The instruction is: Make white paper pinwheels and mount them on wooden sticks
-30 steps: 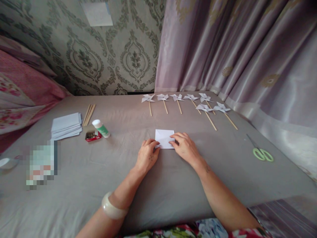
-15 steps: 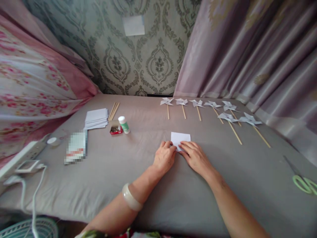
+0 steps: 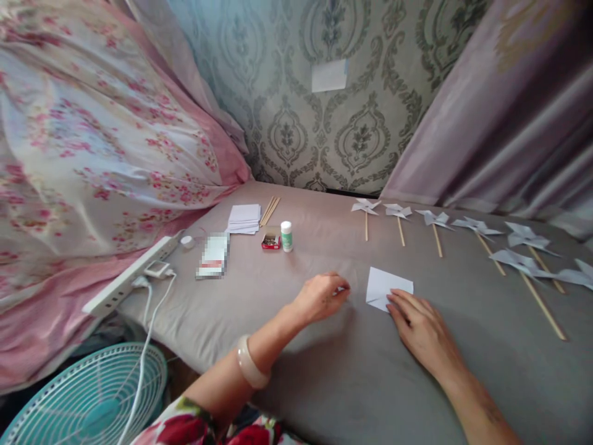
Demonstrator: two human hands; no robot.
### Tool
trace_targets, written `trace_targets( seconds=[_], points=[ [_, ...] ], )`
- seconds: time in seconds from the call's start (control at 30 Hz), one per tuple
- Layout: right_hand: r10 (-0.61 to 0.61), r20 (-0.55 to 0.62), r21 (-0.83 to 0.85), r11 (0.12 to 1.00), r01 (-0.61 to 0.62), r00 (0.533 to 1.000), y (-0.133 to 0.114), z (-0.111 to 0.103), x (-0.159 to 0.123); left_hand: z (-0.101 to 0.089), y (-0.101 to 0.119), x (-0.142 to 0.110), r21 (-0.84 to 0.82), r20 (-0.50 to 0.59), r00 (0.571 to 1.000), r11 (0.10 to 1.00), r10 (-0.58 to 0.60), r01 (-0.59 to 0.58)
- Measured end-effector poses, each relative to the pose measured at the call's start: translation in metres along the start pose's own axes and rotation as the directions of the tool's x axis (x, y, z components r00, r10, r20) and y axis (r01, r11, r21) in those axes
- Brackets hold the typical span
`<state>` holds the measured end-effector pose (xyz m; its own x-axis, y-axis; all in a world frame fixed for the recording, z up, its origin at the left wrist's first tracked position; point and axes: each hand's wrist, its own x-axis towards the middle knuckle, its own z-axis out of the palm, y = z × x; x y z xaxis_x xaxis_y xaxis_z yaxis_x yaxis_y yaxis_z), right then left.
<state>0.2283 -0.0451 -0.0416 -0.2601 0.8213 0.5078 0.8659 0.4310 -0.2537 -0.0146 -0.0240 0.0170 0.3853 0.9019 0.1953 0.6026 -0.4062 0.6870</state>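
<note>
A small white square paper with a crease near its lower edge lies on the grey cloth. My right hand has its fingertips and thumb on the paper's right part, holding it. To the left of the paper is my left hand, clear of it. Its fingers are loosely curled with a small gap to the thumb, and I see nothing in them. Beyond that hand stand a white and green glue stick and a small red box of little metal pieces.
Several paper pinwheels on sticks lie at the right. A paper stack and loose wooden sticks lie at the back left. A power strip with cables lies at the left edge, above a teal fan.
The view has turned left, bringing the fan into fuller view and the scissors out of it. My left hand has let go of the paper and moved left; my right hand stays on it.
</note>
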Motion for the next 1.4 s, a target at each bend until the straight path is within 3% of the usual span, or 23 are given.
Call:
trace_targets(
  seconds=[0.1,0.27,0.37,0.47,0.53,0.73,0.87,1.0,1.13,1.27,1.4],
  points=[
    [-0.009,-0.070,0.010,1.000,0.009,0.997,-0.001,0.002,0.002,-0.028,-0.020,-0.009,-0.051,-0.166,0.981,0.994,-0.102,0.095],
    [-0.021,-0.200,0.024,0.999,0.027,0.980,-0.006,-0.001,0.006,-0.057,-0.049,-0.021,-0.231,-0.325,0.889,0.939,-0.323,0.256],
    [-0.011,-0.241,0.029,0.999,0.019,0.970,-0.010,-0.003,0.007,-0.064,-0.062,-0.018,-0.279,-0.459,0.793,0.913,-0.400,0.300],
    [-0.020,-0.261,0.026,0.999,0.027,0.965,-0.013,-0.005,0.008,-0.068,-0.073,-0.006,-0.220,-0.647,0.668,0.929,-0.368,0.299],
    [-0.028,-0.278,0.023,0.999,0.036,0.960,-0.015,-0.005,0.009,-0.069,-0.078,0.007,-0.150,-0.700,0.635,0.937,-0.326,0.315],
    [-0.020,-0.297,0.024,0.999,0.028,0.955,-0.016,-0.005,0.011,-0.064,-0.086,0.034,-0.020,-0.691,0.656,0.915,-0.303,0.402],
    [0.009,-0.280,0.041,0.999,0.002,0.960,-0.016,-0.006,0.011,-0.060,-0.086,0.037,-0.016,-0.710,0.646,0.924,-0.280,0.383],
    [0.064,-0.296,0.105,0.994,-0.034,0.953,-0.019,-0.007,0.013,-0.053,-0.068,0.034,-0.143,-0.668,0.717,0.980,-0.200,0.141],
    [0.119,-0.321,0.231,0.972,-0.045,0.939,-0.028,-0.012,0.018,-0.035,-0.027,0.033,-0.379,-0.570,0.812,0.917,-0.128,-0.122],
    [0.171,-0.354,0.354,0.934,-0.038,0.920,-0.035,-0.019,0.024,-0.012,0.011,0.031,-0.422,-0.443,0.896,0.871,0.044,-0.251],
    [0.275,-0.344,0.442,0.891,-0.104,0.898,-0.035,-0.029,0.026,0.008,0.033,0.030,-0.422,-0.378,0.913,0.849,0.153,-0.317]
  ],
)
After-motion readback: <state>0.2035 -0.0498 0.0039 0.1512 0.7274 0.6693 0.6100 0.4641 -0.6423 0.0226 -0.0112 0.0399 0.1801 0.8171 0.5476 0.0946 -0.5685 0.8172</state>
